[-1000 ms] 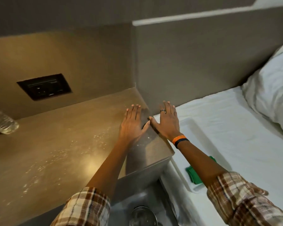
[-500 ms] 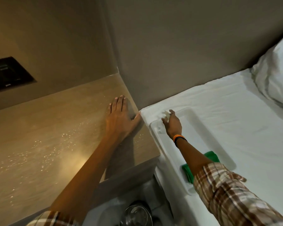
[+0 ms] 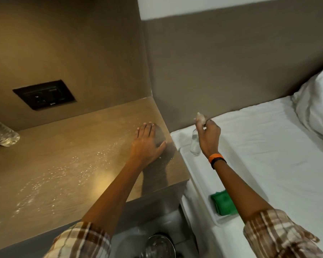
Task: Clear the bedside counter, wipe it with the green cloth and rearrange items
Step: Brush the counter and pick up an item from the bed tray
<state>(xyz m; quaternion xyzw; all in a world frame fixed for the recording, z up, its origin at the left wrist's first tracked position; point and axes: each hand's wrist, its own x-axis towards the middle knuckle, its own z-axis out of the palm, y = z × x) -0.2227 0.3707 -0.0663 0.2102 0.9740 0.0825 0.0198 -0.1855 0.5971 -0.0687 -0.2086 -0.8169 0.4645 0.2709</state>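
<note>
Head view: the wooden counter (image 3: 63,164) is speckled with crumbs — the left hand (image 3: 147,144) is laid flat, fingers together. A small clear bottle (image 3: 195,144) is pinched in the right hand (image 3: 209,133) over the white tray (image 3: 199,187), where the green cloth (image 3: 223,202) is seen.

- 2 bare hands: left hand (image 3: 147,144), right hand (image 3: 209,135)
- 1 folded green cloth (image 3: 224,202)
- 1 white rectangular plastic tray (image 3: 201,185)
- 1 small clear glass bottle (image 3: 195,144)
- 1 clear plastic water bottle (image 3: 2,134), partly cut off at frame edge
- 1 dark wall socket panel (image 3: 44,94)
- 1 white pillow (image 3: 317,101)
- 1 round metal container (image 3: 158,245)
- 1 orange-and-black wristband (image 3: 217,159)
- 1 tan wood-grain surface (image 3: 67,164)
</note>
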